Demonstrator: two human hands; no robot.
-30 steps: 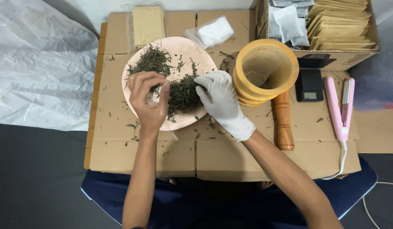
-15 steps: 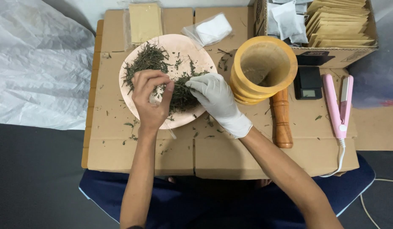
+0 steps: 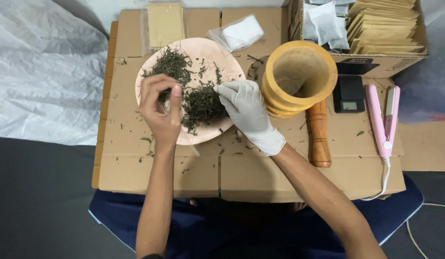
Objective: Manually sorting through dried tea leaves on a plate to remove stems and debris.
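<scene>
A pale pink plate (image 3: 217, 52) lies on a cardboard tabletop (image 3: 280, 177) with dried green herbs (image 3: 201, 105) heaped on it. My bare left hand (image 3: 160, 110) hovers over the plate's left side. Its fingers are curled around a small pale pouch (image 3: 168, 108) that is mostly hidden. My right hand (image 3: 246, 112) wears a white glove and rests on the right edge of the herb pile, fingertips pinched on some of the herbs.
A yellow wooden mortar (image 3: 299, 72) stands right of the plate, with a brown pestle (image 3: 319, 139) lying beside it. Further right are a small black scale (image 3: 348, 93) and a pink clamp-style sealer (image 3: 383, 120). An open box of envelopes (image 3: 376, 29) and a bag of white sachets (image 3: 237, 33) sit behind.
My left hand has drawn slightly left, away from the herb pile. My gloved right hand has shifted a little along the pile's right edge.
</scene>
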